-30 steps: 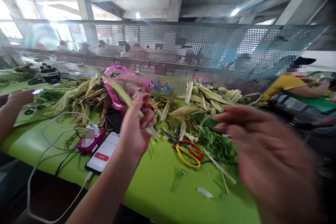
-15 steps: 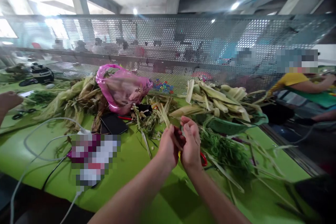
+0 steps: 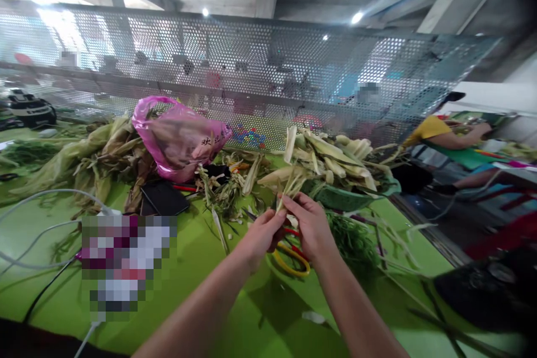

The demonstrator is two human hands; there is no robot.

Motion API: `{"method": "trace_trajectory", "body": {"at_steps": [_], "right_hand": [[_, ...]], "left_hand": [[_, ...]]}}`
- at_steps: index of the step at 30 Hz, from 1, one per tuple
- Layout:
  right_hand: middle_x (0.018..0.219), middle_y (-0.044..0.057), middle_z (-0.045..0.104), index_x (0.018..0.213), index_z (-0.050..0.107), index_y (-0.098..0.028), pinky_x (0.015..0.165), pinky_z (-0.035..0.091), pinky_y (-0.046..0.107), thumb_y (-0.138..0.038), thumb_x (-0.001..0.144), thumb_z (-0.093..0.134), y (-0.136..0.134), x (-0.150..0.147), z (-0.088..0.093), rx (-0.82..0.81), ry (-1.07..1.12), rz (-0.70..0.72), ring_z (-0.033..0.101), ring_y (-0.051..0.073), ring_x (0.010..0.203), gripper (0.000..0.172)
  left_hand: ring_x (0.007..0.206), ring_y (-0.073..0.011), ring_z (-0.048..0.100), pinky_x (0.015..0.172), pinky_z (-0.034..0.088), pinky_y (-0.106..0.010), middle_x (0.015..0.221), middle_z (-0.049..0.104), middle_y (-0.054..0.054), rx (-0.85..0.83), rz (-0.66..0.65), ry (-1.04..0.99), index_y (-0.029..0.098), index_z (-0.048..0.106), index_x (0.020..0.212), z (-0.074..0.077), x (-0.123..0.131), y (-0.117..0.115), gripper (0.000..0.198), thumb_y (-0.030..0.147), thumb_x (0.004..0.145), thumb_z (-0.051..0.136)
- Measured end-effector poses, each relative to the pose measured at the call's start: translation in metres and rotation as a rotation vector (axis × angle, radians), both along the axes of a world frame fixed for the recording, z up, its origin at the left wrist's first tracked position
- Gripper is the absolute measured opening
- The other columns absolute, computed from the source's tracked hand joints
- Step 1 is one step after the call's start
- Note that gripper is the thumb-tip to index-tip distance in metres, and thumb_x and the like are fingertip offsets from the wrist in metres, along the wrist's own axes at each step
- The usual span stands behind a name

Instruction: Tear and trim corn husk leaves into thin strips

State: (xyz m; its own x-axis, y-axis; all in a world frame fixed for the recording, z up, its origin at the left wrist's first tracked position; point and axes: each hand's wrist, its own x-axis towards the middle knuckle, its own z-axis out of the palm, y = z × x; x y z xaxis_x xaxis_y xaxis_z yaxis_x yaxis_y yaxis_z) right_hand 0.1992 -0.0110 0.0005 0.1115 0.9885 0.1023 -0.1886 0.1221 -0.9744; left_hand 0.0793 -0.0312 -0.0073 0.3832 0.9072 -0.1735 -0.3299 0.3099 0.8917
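Note:
Both hands meet above the green table (image 3: 201, 302), fingers pinched on a bunch of pale corn husk strips (image 3: 291, 183). My left hand (image 3: 263, 234) grips its lower end. Close against it, my right hand (image 3: 308, 224) pinches the same strips, which point up and away from me. Some fingertips are hidden behind the hands. Beneath them lie scissors (image 3: 296, 268) with yellow and red handles, partly covered by the hands. Just beyond stands a green basket (image 3: 348, 196) heaped with dry corn husks (image 3: 335, 156).
A pink plastic bag (image 3: 176, 137) sits left of centre beside piled husks (image 3: 100, 156). A dark phone-like slab (image 3: 163, 198), cables (image 3: 50, 229) and blurred-out items lie front left. Green stringy strands (image 3: 352, 240) lie right. A perforated metal screen (image 3: 251, 72) runs behind; a person in a yellow sleeve (image 3: 434, 127) is beyond.
The view has turned right. My hands have shifted from cupped around a husk piece to pinching fanned strips, and the scissors' handles now show more. The hand at far left has left view.

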Motion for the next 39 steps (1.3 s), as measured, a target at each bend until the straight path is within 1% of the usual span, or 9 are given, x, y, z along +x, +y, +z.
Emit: {"method": "trace_trajectory", "body": {"at_steps": [5, 8, 12, 16, 21, 26, 29, 33, 39], "right_hand": [[0.057, -0.003, 0.057, 0.068, 0.065, -0.02, 0.043, 0.042, 0.025, -0.042, 0.066, 0.078, -0.009, -0.001, 0.008, -0.026, -0.025, 0.041, 0.05, 0.013, 0.049, 0.026], [0.059, -0.002, 0.059, 0.069, 0.067, -0.019, 0.047, 0.044, 0.025, -0.039, 0.065, 0.079, -0.01, -0.002, 0.01, -0.019, -0.055, 0.076, 0.051, 0.013, 0.051, 0.023], [0.073, 0.0, 0.065, 0.092, 0.072, -0.019, 0.055, 0.046, 0.025, -0.035, 0.064, 0.081, -0.006, 0.004, 0.01, 0.017, -0.011, 0.05, 0.052, 0.012, 0.058, 0.034], [0.065, -0.002, 0.061, 0.074, 0.07, -0.018, 0.053, 0.043, 0.023, -0.035, 0.06, 0.083, -0.004, 0.012, 0.011, 0.023, -0.042, 0.013, 0.049, 0.01, 0.055, 0.025], [0.068, -0.001, 0.066, 0.071, 0.068, -0.018, 0.059, 0.044, 0.025, -0.037, 0.062, 0.081, -0.005, 0.013, 0.012, 0.024, -0.135, 0.047, 0.055, 0.012, 0.059, 0.025], [0.067, 0.0, 0.066, 0.071, 0.068, -0.017, 0.059, 0.043, 0.025, -0.038, 0.065, 0.078, -0.003, 0.012, 0.009, 0.026, -0.265, 0.063, 0.055, 0.012, 0.059, 0.024], [0.069, 0.0, 0.065, 0.081, 0.068, -0.017, 0.059, 0.044, 0.026, -0.041, 0.066, 0.077, -0.003, 0.012, 0.009, 0.036, -0.274, 0.051, 0.054, 0.013, 0.06, 0.03], [0.078, 0.001, 0.065, 0.092, 0.067, -0.018, 0.064, 0.045, 0.026, -0.043, 0.07, 0.075, -0.004, 0.009, 0.009, 0.053, -0.265, 0.024, 0.056, 0.014, 0.067, 0.035], [0.084, 0.002, 0.067, 0.089, 0.067, -0.019, 0.08, 0.046, 0.032, -0.042, 0.069, 0.076, -0.01, -0.017, -0.004, -0.034, -0.224, 0.301, 0.06, 0.019, 0.082, 0.032]], "left_hand": [[0.052, -0.009, 0.044, 0.048, 0.03, -0.021, 0.06, 0.049, 0.002, 0.154, 0.012, -0.025, 0.016, 0.053, 0.077, -0.002, -0.001, 0.003, 0.047, 0.062, 0.073, 0.061], [0.05, -0.0075, 0.038, 0.047, 0.028, -0.021, 0.058, 0.044, 0.004, 0.188, 0.041, -0.018, 0.016, 0.052, 0.076, -0.005, -0.003, 0.007, 0.044, 0.059, 0.075, 0.06], [0.045, -0.0058, 0.029, 0.044, 0.02, -0.021, 0.053, 0.037, 0.007, 0.17, -0.018, 0.103, 0.016, 0.051, 0.073, -0.007, -0.008, 0.012, 0.04, 0.055, 0.079, 0.056], [0.046, -0.0074, 0.033, 0.046, 0.026, -0.021, 0.054, 0.039, 0.005, 0.233, -0.088, 0.243, 0.017, 0.05, 0.072, -0.003, -0.014, 0.014, 0.035, 0.049, 0.084, 0.049], [0.063, -0.0123, 0.048, 0.06, 0.036, -0.024, 0.07, 0.054, 0.001, 0.544, 0.039, 0.489, 0.019, 0.054, 0.083, -0.002, -0.016, 0.014, 0.024, 0.04, 0.089, 0.044], [0.059, -0.0126, 0.043, 0.058, 0.03, -0.025, 0.065, 0.054, 0.0, 0.725, 0.136, 0.723, 0.019, 0.055, 0.071, -0.004, -0.016, 0.014, 0.02, 0.028, 0.087, 0.046], [0.056, -0.0119, 0.043, 0.056, 0.031, -0.024, 0.059, 0.051, 0.0, 0.586, 0.138, 0.559, 0.018, 0.054, 0.064, -0.005, -0.016, 0.017, 0.023, 0.027, 0.085, 0.05], [0.062, -0.0126, 0.055, 0.058, 0.041, -0.022, 0.07, 0.063, -0.003, 0.197, 0.195, 0.008, 0.015, 0.063, 0.079, -0.005, -0.021, 0.023, 0.022, 0.037, 0.081, 0.059], [0.071, -0.0123, 0.062, 0.063, 0.046, -0.021, 0.091, 0.07, -0.006, 0.062, 0.326, -0.362, 0.016, 0.067, 0.088, -0.006, -0.027, 0.029, 0.028, 0.039, 0.073, 0.071]]}}
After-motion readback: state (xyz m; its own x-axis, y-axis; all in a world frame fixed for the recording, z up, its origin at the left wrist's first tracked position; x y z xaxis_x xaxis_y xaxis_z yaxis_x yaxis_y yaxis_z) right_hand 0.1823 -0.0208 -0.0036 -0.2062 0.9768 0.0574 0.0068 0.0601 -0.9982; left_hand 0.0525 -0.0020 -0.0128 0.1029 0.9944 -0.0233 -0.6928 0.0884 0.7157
